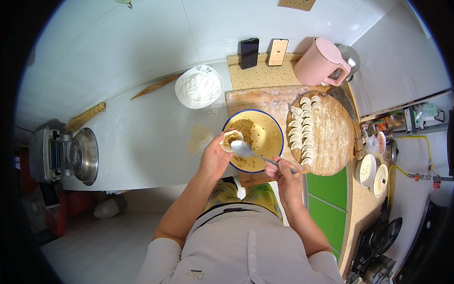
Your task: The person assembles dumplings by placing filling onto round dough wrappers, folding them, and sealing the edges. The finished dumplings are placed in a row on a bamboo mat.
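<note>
My left hand (215,156) cups a round dumpling wrapper (226,145) with brown filling (231,137) on it. In my right hand (286,179) is the handle of a metal spoon (242,149), whose bowl touches or nearly touches the wrapper's edge. Below both hands stands a cream enamel bowl (271,136) with a blue rim, and more minced filling (244,127) clings to its far left side. Right of it, rows of folded dumplings (306,129) lie on a round, floured wooden board (331,138). A few flat wrappers (200,133) rest on the grey counter to the left.
A bowl of flour (199,87) and a wooden rolling pin (156,87) lie at the back. Two phones (249,53) lean on the wall beside a pink kettle (319,62). A cleaver (342,101) lies behind the round board. A scale with a steel pan (84,156) stands far left.
</note>
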Motion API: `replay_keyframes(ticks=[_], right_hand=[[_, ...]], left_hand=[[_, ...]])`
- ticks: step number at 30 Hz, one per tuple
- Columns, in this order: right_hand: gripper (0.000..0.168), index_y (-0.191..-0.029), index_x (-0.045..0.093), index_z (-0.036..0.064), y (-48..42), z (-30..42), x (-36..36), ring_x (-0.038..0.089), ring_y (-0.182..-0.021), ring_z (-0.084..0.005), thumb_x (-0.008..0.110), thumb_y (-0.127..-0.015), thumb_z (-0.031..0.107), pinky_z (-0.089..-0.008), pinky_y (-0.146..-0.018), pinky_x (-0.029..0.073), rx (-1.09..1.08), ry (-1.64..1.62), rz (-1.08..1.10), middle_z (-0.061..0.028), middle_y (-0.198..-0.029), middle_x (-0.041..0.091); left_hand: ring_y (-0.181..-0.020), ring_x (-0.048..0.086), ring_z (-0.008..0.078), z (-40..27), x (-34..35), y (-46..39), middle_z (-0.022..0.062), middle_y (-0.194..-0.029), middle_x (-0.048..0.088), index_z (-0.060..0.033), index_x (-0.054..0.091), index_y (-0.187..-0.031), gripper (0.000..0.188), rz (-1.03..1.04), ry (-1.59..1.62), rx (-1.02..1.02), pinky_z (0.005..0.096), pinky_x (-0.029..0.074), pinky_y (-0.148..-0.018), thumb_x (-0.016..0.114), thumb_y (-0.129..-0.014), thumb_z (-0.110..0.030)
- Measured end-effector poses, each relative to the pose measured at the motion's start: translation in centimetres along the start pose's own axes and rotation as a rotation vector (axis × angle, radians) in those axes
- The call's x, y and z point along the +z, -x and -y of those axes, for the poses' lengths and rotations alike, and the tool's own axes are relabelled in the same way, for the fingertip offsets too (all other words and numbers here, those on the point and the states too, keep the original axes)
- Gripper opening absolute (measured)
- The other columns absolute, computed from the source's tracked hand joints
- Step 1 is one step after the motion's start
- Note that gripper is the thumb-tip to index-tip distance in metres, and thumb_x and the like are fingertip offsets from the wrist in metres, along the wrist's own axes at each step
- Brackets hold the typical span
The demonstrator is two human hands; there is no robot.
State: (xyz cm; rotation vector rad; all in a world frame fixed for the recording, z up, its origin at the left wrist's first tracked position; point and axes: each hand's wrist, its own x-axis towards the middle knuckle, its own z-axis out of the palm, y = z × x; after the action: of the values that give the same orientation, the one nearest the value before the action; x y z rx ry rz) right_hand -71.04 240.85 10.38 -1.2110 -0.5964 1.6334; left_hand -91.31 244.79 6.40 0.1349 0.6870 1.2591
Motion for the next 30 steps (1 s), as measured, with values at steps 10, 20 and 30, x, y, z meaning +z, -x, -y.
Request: replay_keyframes(ticks=[10,20,30], right_hand=[[0.029,-0.107,0.056,-0.008,-0.5,-0.5,0.0,0.064,-0.084,-0.0202,0.052,-0.092,0.016,-0.0306,-0.078,0.052,-0.115,0.179,-0.053,-0.0153,-0.095,0.064],[0.024,-0.110,0.058,-0.004,-0.4,-2.3,0.4,0.062,-0.092,-0.0194,0.049,-0.093,0.011,-0.0286,-0.082,0.047,-0.368,0.472,0.085,-0.0114,-0.099,0.064],[0.020,-0.105,0.060,-0.002,-0.8,-2.6,0.6,0.062,-0.083,-0.0290,0.054,-0.087,0.003,-0.0346,-0.074,0.050,-0.737,0.951,0.169,-0.0177,-0.097,0.064]], left_hand=[[-0.112,0.049,0.0238,0.3,-1.0,-0.4,0.0134,-0.118,0.053,0.0035,0.049,-0.116,0.035,-0.091,0.114,0.001,0.0379,0.037,-0.099,0.036,-0.094,-0.021],[-0.114,0.048,0.0250,-0.1,-0.5,-0.2,0.0152,-0.121,0.051,0.0061,0.045,-0.118,0.037,-0.054,0.082,-0.047,0.0386,0.036,-0.101,0.036,-0.093,-0.020],[-0.114,0.048,0.0238,0.1,-2.1,0.2,0.0144,-0.121,0.051,0.0059,0.044,-0.119,0.036,-0.124,0.048,-0.057,0.0378,0.037,-0.100,0.036,-0.093,-0.018]])
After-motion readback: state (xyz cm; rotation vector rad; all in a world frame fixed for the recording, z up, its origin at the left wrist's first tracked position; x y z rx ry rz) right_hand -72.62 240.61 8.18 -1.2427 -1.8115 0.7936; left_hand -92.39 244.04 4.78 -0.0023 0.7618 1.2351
